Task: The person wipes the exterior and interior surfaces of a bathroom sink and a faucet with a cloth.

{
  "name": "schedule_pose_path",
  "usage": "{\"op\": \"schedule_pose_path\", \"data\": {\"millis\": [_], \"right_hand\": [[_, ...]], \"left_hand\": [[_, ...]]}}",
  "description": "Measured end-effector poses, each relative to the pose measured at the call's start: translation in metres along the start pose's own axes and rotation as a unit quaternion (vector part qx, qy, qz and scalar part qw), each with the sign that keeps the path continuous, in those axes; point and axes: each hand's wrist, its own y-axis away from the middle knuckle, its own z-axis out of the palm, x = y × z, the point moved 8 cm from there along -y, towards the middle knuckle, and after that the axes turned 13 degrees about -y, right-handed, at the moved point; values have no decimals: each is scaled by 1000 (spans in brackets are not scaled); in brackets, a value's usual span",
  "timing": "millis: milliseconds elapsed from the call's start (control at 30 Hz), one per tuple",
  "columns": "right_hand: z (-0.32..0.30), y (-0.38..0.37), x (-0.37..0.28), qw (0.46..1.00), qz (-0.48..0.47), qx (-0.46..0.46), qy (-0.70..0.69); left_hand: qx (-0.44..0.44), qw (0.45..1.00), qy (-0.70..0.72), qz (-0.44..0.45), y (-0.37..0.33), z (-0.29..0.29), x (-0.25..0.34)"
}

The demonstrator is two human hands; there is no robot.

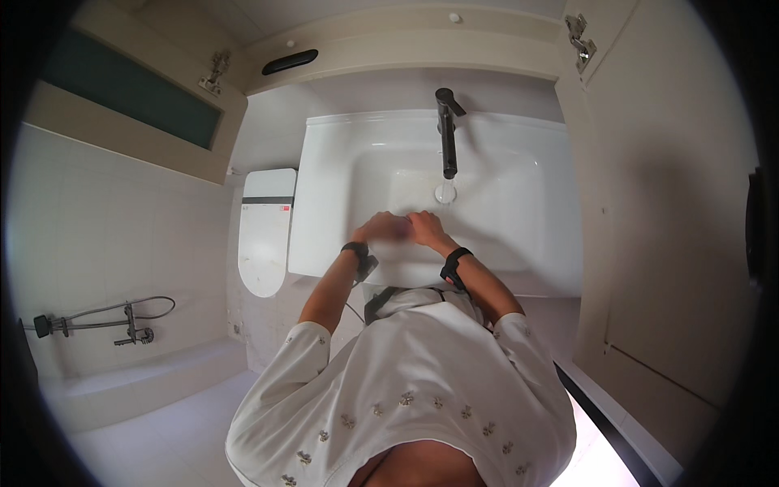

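Note:
Over the front part of the white washbasin [324, 187], my left hand [376, 226] and my right hand [426, 226] meet, fingers curled inward. Between them is a small, blurred, purplish patch; what it is cannot be made out. Both hands look closed around that spot. Beyond them stands a dark tap [448, 138], its spout pointing toward me above the round drain [445, 193]. A thin, clear stream seems to fall from the spout, apart from my hands. Black bands circle both wrists.
Open cabinet doors [665, 203] flank the basin on the right and upper left. A white toilet with its lid down [264, 243] stands left of the basin. Farther left, a shower mixer with hose [130, 321] is on the wall above a ledge.

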Motion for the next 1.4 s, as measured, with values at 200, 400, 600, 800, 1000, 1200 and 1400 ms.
{"op": "schedule_pose_path", "data": {"millis": [200,400,600,800,1000,1200,1400], "right_hand": [[-7,1,-25,991,-112,-20,64],[-14,-4,-41,975,-201,31,93],[-22,-16,-38,974,-188,41,124],[-22,-13,-35,985,-163,-65,11],[-27,2,-32,935,50,-223,-273],[-34,3,-29,875,131,-191,-425],[-13,15,-18,691,223,-317,-611]], "left_hand": [[21,972,232,2,21,-9,13],[-14,928,371,-3,19,2,-1],[-12,935,355,14,22,-14,4],[10,953,300,41,-7,21,-33],[176,967,185,2,1,-2,-53],[357,910,205,51,50,-43,-46],[460,852,-197,154,104,-56,15]]}}
